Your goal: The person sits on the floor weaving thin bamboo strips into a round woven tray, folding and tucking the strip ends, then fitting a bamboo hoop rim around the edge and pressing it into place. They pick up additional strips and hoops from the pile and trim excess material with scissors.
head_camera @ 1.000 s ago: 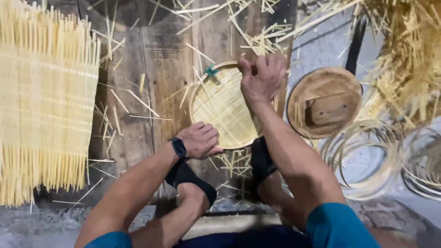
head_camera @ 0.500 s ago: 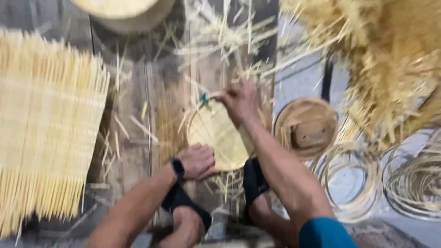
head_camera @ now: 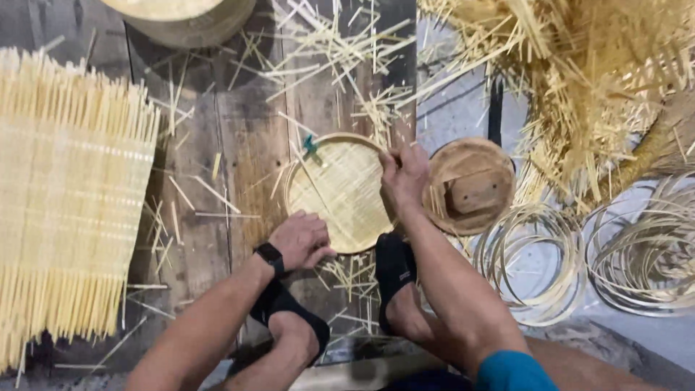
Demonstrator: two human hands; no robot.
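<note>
From the left I see a woven bamboo mat (head_camera: 69, 210), then my left hand (head_camera: 302, 240) curled on the round woven tray (head_camera: 340, 192). My right hand (head_camera: 404, 177) pinches its right rim, beside a wooden mould (head_camera: 470, 185) and bamboo hoops (head_camera: 539, 261).

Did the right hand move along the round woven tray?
Yes. The right hand slid from the tray's top rim, near the green clip, down its right edge.

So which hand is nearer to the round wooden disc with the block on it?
Right. The right hand grips the woven tray's right rim, just beside the wooden disc. The left hand rests at the tray's lower left edge, farther away.
</note>
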